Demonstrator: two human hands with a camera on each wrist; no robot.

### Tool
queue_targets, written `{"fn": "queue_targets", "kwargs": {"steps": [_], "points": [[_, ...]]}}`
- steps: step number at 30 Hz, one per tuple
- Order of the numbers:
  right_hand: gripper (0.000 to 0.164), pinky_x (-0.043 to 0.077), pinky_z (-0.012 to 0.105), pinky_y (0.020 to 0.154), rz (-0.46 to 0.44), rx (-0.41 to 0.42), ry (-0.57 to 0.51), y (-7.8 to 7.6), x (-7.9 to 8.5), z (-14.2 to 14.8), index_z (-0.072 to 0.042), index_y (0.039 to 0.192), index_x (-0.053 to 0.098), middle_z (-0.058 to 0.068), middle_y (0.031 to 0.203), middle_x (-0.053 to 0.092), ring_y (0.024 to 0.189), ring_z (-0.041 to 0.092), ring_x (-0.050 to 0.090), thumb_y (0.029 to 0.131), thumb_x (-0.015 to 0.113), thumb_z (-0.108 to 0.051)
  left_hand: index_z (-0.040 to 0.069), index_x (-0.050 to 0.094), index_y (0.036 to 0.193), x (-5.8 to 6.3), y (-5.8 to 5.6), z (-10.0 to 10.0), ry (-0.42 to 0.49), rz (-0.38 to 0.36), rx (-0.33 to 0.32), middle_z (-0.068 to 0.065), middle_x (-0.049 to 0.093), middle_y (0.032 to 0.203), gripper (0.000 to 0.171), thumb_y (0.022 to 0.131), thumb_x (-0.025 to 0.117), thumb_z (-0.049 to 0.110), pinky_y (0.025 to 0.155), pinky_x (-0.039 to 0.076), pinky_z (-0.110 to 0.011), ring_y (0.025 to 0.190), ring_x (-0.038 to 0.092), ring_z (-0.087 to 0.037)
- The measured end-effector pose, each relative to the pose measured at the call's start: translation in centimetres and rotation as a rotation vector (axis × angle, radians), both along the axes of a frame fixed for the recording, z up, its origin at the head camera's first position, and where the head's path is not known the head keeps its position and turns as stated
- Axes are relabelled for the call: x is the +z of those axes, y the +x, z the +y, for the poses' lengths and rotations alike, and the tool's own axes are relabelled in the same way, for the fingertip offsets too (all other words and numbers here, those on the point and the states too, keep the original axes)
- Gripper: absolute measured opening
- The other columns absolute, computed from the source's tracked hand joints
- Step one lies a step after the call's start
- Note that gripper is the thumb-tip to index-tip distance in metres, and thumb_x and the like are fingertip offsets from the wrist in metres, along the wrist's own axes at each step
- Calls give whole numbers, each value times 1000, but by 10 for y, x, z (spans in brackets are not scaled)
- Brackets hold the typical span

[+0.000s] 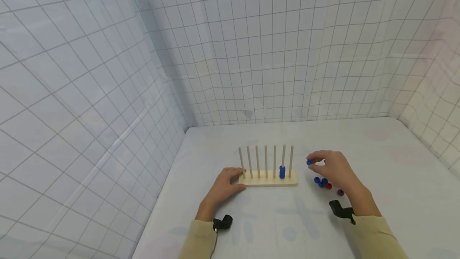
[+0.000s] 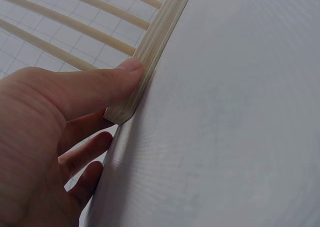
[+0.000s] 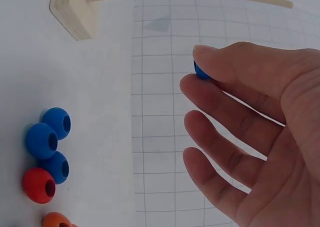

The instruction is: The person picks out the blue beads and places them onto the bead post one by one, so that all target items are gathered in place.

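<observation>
A pale wooden peg stand [image 1: 267,184] with several upright pegs is on the white surface. Blue beads [image 1: 282,172] are stacked low on its second peg from the right. My left hand [image 1: 223,185] grips the stand's left end, thumb [image 2: 127,72] on the front edge of the base and fingers behind. To the right of the stand, my right hand [image 1: 334,168] pinches a blue bead [image 3: 201,72] between thumb and index finger, above the surface. In the right wrist view the other fingers are spread, and most of that bead is hidden by the fingertips.
Under my right hand lie loose blue beads [image 3: 42,141], a red bead [image 3: 39,185] and an orange bead [image 3: 56,220]. A dark purple bead [image 1: 340,192] lies nearer my right wrist. Grid-patterned white walls [image 1: 266,51] stand behind the surface and at both sides.
</observation>
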State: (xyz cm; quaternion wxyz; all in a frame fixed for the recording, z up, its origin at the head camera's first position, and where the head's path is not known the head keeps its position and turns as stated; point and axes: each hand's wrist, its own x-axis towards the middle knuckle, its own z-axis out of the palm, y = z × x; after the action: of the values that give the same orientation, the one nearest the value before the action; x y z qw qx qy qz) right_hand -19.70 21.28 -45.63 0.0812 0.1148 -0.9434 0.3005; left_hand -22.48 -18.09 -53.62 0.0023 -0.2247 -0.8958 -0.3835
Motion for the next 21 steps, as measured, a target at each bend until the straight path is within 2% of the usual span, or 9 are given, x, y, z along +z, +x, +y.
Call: {"fn": "queue_targets", "kwargs": {"steps": [10, 21], "points": [[22, 52, 53, 85, 54, 5, -35, 3, 11, -3, -13, 110, 76, 3, 99, 74, 100, 35, 64, 89, 78, -17, 15, 66, 134, 0, 1, -1, -10, 15, -7, -2, 62, 134, 53, 87, 81, 34, 108, 40, -49, 127, 49, -25], [24, 54, 52, 82, 127, -32, -40, 3, 30, -10, -10, 114, 75, 7, 102, 74, 97, 33, 65, 90, 77, -16, 16, 66, 134, 0, 0, -1, -3, 9, -7, -1, 61, 134, 53, 87, 80, 36, 108, 39, -49, 128, 49, -24]]}}
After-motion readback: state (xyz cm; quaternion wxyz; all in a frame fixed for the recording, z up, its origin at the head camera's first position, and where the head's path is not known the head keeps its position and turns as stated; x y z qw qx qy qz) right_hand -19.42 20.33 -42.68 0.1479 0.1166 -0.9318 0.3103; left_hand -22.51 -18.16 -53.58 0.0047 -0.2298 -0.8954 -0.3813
